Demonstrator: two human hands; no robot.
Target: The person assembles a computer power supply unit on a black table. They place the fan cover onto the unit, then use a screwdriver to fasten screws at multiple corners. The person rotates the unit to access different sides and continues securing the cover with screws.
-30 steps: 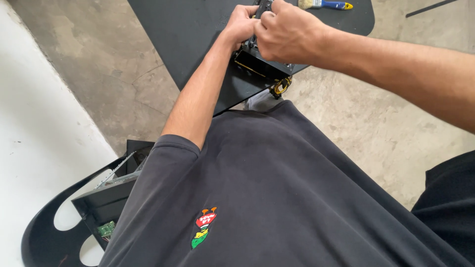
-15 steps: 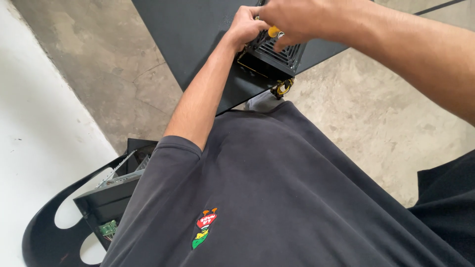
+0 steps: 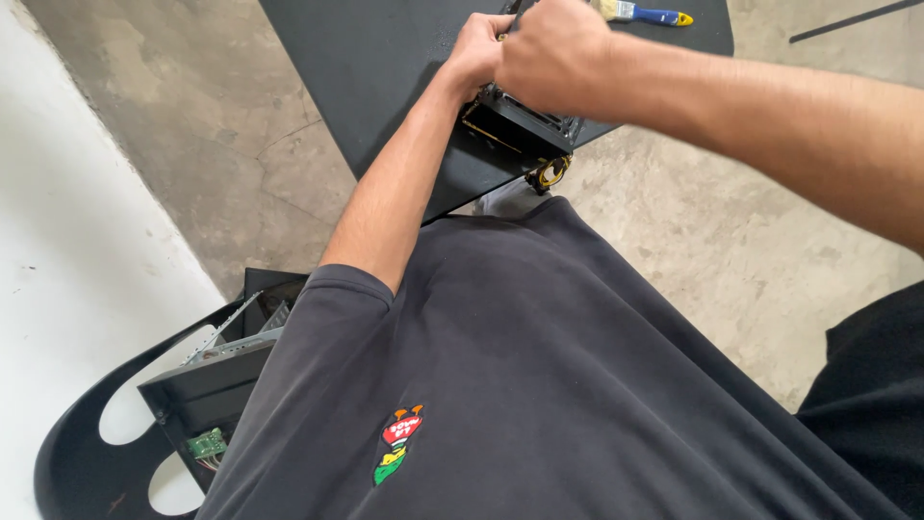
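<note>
Head view. Both hands work on a black boxy component (image 3: 525,125) with a vented face, sitting at the near edge of the black desk (image 3: 385,67), at about 12 o'clock in frame. Left hand (image 3: 478,53) at the component's 10 o'clock side, grip closed around its top corner. Right hand (image 3: 553,53) lies over the top, grip curled down onto it; fingertips hidden. Yellow-and-black cable loop (image 3: 551,173) hangs at the component's 6 o'clock. Paintbrush (image 3: 640,13) with blue handle lies on the desk at 1 o'clock. Open black chassis (image 3: 217,385) on a chair (image 3: 72,453) at 8 o'clock.
</note>
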